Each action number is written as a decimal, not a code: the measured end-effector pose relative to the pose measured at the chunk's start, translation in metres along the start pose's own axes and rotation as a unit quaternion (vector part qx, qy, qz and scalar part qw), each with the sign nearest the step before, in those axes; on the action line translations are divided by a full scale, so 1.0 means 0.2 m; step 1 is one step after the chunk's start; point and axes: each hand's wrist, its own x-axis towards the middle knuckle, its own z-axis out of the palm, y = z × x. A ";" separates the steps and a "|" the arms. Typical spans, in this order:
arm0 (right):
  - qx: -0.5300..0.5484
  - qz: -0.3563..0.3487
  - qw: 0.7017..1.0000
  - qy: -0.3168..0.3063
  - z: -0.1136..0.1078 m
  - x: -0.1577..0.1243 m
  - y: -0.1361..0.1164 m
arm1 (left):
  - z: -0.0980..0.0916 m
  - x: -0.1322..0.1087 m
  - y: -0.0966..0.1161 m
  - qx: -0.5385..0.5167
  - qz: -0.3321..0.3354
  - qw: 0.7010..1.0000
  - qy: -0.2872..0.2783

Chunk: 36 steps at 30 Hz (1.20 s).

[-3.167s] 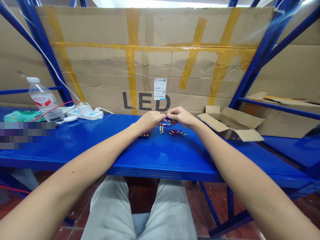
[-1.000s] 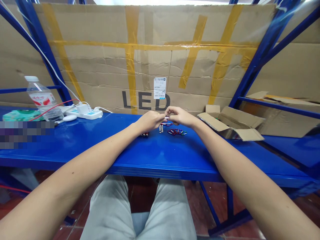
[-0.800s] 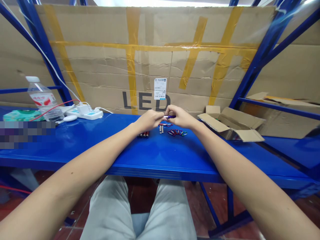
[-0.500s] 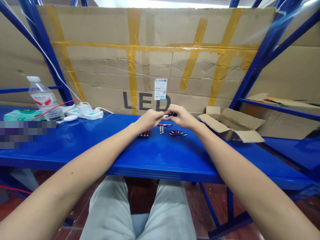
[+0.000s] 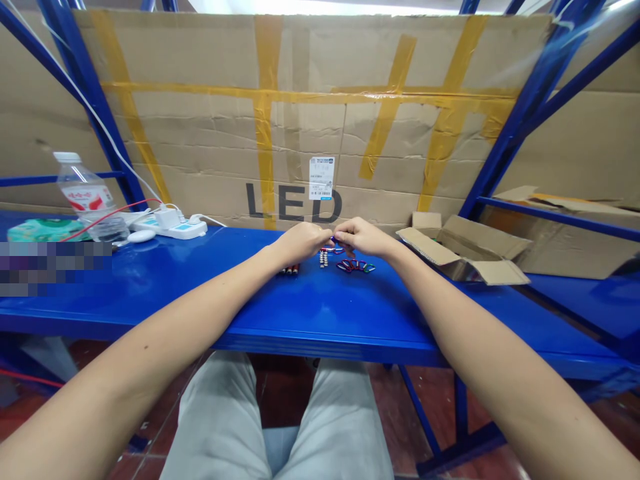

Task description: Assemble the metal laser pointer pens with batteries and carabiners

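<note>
Blue steel workbench (image 5: 320, 320) seen from the seated person's head, with a taped cardboard sheet (image 5: 300, 120) printed "LED" standing behind it. An open carton (image 5: 460, 250) sits at right on the bench; at far left lie a tissue pack (image 5: 45, 230), water bottle (image 5: 85, 193), power strip (image 5: 173, 230) and white mouse (image 5: 141, 233). Centre: the left hand (image 5: 300, 243) and right hand (image 5: 363, 237) are held just above the bench, fingertips meeting. Fingers of both hands are pressed together, pinching a small purple piece (image 5: 333, 239) between them, mostly hidden — its exact form is too small to tell. Directly below lie coloured carabiners (image 5: 355, 267), a short row of silver cylinders (image 5: 323, 259) and, nearer the left hand, red sticks (image 5: 289, 269).
</note>
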 end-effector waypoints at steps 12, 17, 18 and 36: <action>0.003 0.003 1.000 0.030 0.01 0.01 0.03 | 0.03 0.02 0.03 0.008 -0.101 0.994 -0.031; -0.012 0.005 1.000 0.028 0.01 0.01 0.03 | 0.03 0.02 0.03 0.008 -0.122 0.991 -0.051; -0.016 0.005 0.999 0.027 0.01 0.01 0.03 | 0.03 0.02 0.03 0.008 -0.123 0.991 -0.052; -0.136 -0.061 0.982 0.115 0.02 0.03 0.10 | 0.03 -0.01 0.00 -0.239 -0.157 0.957 -0.044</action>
